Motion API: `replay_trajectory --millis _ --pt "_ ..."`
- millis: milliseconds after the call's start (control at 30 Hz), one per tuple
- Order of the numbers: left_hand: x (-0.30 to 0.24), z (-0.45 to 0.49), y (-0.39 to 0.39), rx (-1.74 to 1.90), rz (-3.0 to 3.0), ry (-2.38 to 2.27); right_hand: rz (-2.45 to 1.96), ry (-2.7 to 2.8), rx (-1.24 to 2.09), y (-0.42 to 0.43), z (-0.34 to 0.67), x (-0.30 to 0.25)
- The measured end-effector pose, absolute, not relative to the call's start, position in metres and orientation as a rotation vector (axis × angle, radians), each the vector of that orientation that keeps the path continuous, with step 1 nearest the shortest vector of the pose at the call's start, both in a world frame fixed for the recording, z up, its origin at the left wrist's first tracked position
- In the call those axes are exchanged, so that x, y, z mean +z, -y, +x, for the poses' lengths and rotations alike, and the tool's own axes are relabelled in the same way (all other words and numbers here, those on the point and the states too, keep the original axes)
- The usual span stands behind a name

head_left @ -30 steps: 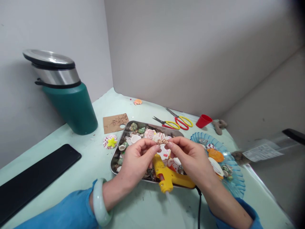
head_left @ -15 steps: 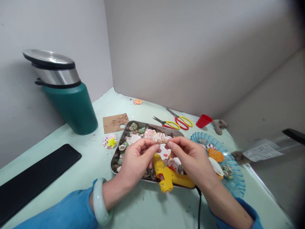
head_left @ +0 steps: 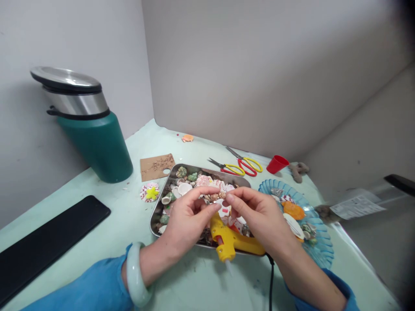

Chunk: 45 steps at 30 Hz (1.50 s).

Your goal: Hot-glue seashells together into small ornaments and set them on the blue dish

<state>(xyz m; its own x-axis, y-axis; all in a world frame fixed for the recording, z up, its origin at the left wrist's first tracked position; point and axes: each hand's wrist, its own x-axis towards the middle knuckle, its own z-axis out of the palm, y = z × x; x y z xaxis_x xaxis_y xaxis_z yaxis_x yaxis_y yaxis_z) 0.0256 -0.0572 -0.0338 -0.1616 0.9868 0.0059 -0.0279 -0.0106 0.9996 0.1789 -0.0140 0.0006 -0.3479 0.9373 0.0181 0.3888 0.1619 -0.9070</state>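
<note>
My right hand (head_left: 259,211) pinches a small cluster of brown-and-white shells (head_left: 216,197) by one end between thumb and fingertips. My left hand (head_left: 189,211), a pale green bangle (head_left: 135,272) at its wrist, has its thumb and index finger parted around the other end; I see no grip there. Both hands are above a metal tray (head_left: 153,224) full of shells and stones. A yellow glue gun (head_left: 231,239) lies across the tray's near edge, its clear glue stick jutting out toward me.
Around the tray are scissors (head_left: 241,169), a red cup (head_left: 277,164), a blue scalloped plate (head_left: 324,242) holding shells, a cardboard piece (head_left: 155,167) and a shell with a yellow star (head_left: 150,192). A green bottle (head_left: 100,147) and a black phone (head_left: 55,246) are on the left. A black cord (head_left: 271,280) runs toward me.
My left thumb and index finger have come apart and let go of the shell cluster. My right hand still pinches it in nearly the same place.
</note>
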Motion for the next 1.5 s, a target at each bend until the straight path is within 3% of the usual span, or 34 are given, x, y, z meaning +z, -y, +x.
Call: replay_trajectory --millis 1500 --pt "-0.0311 0.0246 0.0554 1.262 1.074 -1.15 -0.932 2.165 0.718 0.0173 0.1873 -0.0021"
